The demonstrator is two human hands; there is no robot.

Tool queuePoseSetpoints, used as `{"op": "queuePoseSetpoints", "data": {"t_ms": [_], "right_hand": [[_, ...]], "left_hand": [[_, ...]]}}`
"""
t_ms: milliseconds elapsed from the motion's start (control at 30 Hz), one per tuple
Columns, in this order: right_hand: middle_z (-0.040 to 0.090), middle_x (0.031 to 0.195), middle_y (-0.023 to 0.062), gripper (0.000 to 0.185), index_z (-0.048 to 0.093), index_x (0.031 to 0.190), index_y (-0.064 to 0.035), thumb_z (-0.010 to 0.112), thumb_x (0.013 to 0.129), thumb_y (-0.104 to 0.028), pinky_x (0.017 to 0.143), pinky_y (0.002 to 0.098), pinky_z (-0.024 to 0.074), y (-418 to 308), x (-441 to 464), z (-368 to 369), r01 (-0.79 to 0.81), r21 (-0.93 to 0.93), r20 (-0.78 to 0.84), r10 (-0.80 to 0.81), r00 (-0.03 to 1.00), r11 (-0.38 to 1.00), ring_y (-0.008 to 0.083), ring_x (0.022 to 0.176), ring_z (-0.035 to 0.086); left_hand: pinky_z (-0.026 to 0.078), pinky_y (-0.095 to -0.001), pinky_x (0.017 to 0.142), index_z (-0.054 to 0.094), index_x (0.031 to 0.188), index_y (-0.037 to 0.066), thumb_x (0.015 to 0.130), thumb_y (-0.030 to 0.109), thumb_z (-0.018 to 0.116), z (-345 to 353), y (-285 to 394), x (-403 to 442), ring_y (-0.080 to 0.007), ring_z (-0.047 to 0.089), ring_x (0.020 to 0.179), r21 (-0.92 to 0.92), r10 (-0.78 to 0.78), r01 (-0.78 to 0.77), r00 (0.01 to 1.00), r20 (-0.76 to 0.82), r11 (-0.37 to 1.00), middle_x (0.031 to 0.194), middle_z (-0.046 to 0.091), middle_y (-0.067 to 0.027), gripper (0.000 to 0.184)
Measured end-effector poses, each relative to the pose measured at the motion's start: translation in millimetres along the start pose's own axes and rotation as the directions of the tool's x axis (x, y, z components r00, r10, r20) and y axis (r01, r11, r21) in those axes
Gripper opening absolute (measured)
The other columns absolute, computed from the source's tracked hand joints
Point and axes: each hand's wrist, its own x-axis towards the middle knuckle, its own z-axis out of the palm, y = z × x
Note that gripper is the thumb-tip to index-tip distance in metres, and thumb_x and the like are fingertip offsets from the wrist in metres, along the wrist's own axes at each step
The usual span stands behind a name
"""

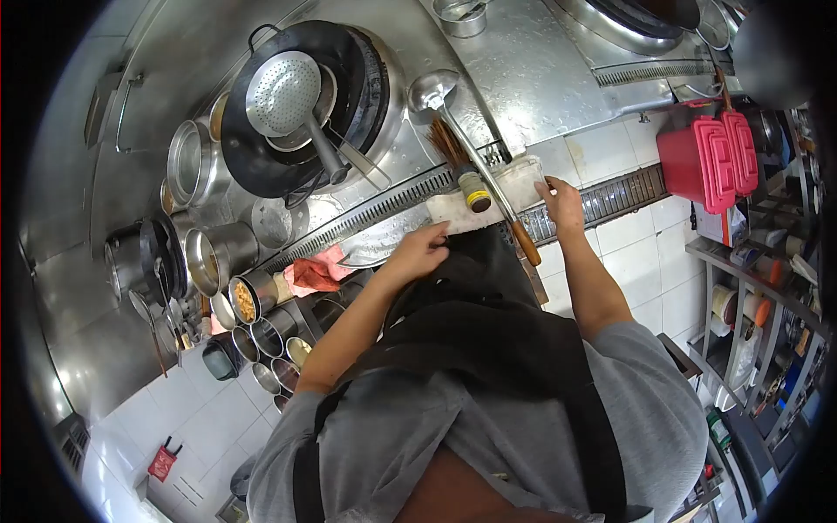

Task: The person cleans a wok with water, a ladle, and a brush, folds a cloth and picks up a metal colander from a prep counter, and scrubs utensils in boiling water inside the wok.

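Observation:
A folded pale cloth (523, 180) lies along the front edge of the steel counter. My left hand (422, 251) is at its left end, with fingers bent against the cloth's lower edge. At the other end, my right hand (562, 205) pinches the cloth's corner between thumb and fingers. Between my hands, a ladle (479, 159) with a wooden handle end lies across the cloth, its bowl on the counter. Beside the ladle is a bristle brush (461, 166) with a yellow-banded end. The brush also rests over the cloth.
A black wok (240, 148) holding a perforated skimmer (283, 94) sits at the upper left. Steel pots (218, 257) and a red cloth (314, 275) are at left. Red lidded bins (697, 166) and a metal rack (741, 270) stand at right. A small pan (460, 19) is at the top.

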Motion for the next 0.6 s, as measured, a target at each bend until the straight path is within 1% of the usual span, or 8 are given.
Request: {"op": "queuePoseSetpoints", "data": {"t_ms": [100, 233, 300, 367, 433, 500, 567, 600], "right_hand": [[0.065, 0.084, 0.0187, 0.033, 0.065, 0.099, 0.0002, 0.063, 0.082, -0.029, 0.071, 0.0373, 0.0491, -8, -20, -10, -0.044, -0.013, -0.135, 0.042, 0.990, 0.999, 0.0316, 0.075, 0.063], [0.064, 0.085, 0.0175, 0.025, 0.066, 0.091, -0.0008, 0.063, 0.082, -0.024, 0.067, 0.0386, 0.0479, -23, -44, -18, -0.092, 0.017, -0.020, 0.092, 0.996, 0.996, 0.0303, 0.075, 0.062], [0.064, 0.083, 0.0171, 0.022, 0.067, 0.090, -0.0022, 0.062, 0.081, -0.022, 0.066, 0.0397, 0.0474, -41, -29, -20, -0.015, 0.069, -0.042, 0.018, 0.999, 0.997, 0.0318, 0.075, 0.062], [0.063, 0.082, 0.0175, 0.019, 0.067, 0.088, -0.0024, 0.062, 0.079, -0.019, 0.068, 0.0408, 0.0481, -65, 5, -14, 0.219, 0.108, -0.082, -0.211, 0.974, 0.970, 0.0335, 0.077, 0.062], [0.063, 0.083, 0.0184, 0.016, 0.066, 0.084, -0.0017, 0.057, 0.079, -0.014, 0.070, 0.0414, 0.0494, -75, 45, 11, 0.376, 0.013, 0.016, -0.376, 0.927, 0.927, 0.0349, 0.081, 0.061], [0.064, 0.085, 0.0196, 0.015, 0.066, 0.083, 0.0003, 0.057, 0.078, -0.011, 0.069, 0.0408, 0.0500, -80, 82, 39, 0.458, -0.211, 0.345, -0.373, 0.861, 0.863, 0.0341, 0.076, 0.062], [0.064, 0.086, 0.0208, 0.018, 0.065, 0.080, 0.0011, 0.052, 0.079, -0.010, 0.073, 0.0408, 0.0511, -86, 98, 55, 0.476, -0.291, 0.431, -0.331, 0.839, 0.830, 0.0350, 0.081, 0.063], [0.064, 0.085, 0.0212, 0.019, 0.066, 0.081, 0.0015, 0.051, 0.079, -0.010, 0.074, 0.0410, 0.0513, -86, 104, 63, 0.538, -0.312, 0.535, -0.323, 0.781, 0.783, 0.0355, 0.082, 0.063]], "left_hand": [[0.050, -0.0286, 0.081, 0.049, 0.127, 0.006, 0.075, 0.005, 0.060, -17, -41, -34, -0.0191, 0.062, 0.093, -0.043, -0.041, 0.036, 0.992, -0.117, 0.998, 0.108, 0.060, -0.0135, 0.054], [0.049, -0.0280, 0.081, 0.049, 0.127, 0.005, 0.075, 0.004, 0.059, -18, -71, -60, -0.0165, 0.061, 0.090, -0.249, -0.143, 0.100, 0.977, -0.161, 0.963, 0.103, 0.061, -0.0106, 0.053], [0.048, -0.0267, 0.079, 0.050, 0.126, 0.004, 0.076, 0.004, 0.059, -16, -77, -65, -0.0144, 0.061, 0.087, -0.319, -0.176, 0.101, 0.961, -0.214, 0.942, 0.097, 0.062, -0.0086, 0.051], [0.048, -0.0259, 0.078, 0.051, 0.125, 0.002, 0.076, 0.003, 0.059, -15, -84, -69, -0.0141, 0.061, 0.084, -0.223, -0.142, 0.086, 0.958, -0.249, 0.971, 0.095, 0.062, -0.0083, 0.050], [0.049, -0.0258, 0.075, 0.051, 0.124, 0.002, 0.076, 0.003, 0.059, -16, -79, -73, -0.0135, 0.061, 0.080, -0.117, -0.168, 0.143, 0.955, -0.246, 0.983, 0.095, 0.062, -0.0078, 0.049], [0.050, -0.0293, 0.073, 0.053, 0.122, 0.004, 0.076, 0.007, 0.061, -15, -81, -79, -0.0173, 0.064, 0.079, -0.060, -0.127, 0.115, 0.949, -0.290, 0.992, 0.092, 0.064, -0.0109, 0.047], [0.051, -0.0336, 0.073, 0.055, 0.121, 0.009, 0.076, 0.011, 0.060, -12, -83, -89, -0.0232, 0.065, 0.081, 0.153, -0.143, 0.215, 0.913, -0.382, 0.965, 0.088, 0.066, -0.0146, 0.045], [0.050, -0.0366, 0.073, 0.056, 0.120, 0.012, 0.076, 0.014, 0.059, -12, -78, -98, -0.0278, 0.065, 0.083, 0.148, -0.166, 0.245, 0.897, -0.410, 0.958, 0.086, 0.065, -0.0171, 0.045]]}}
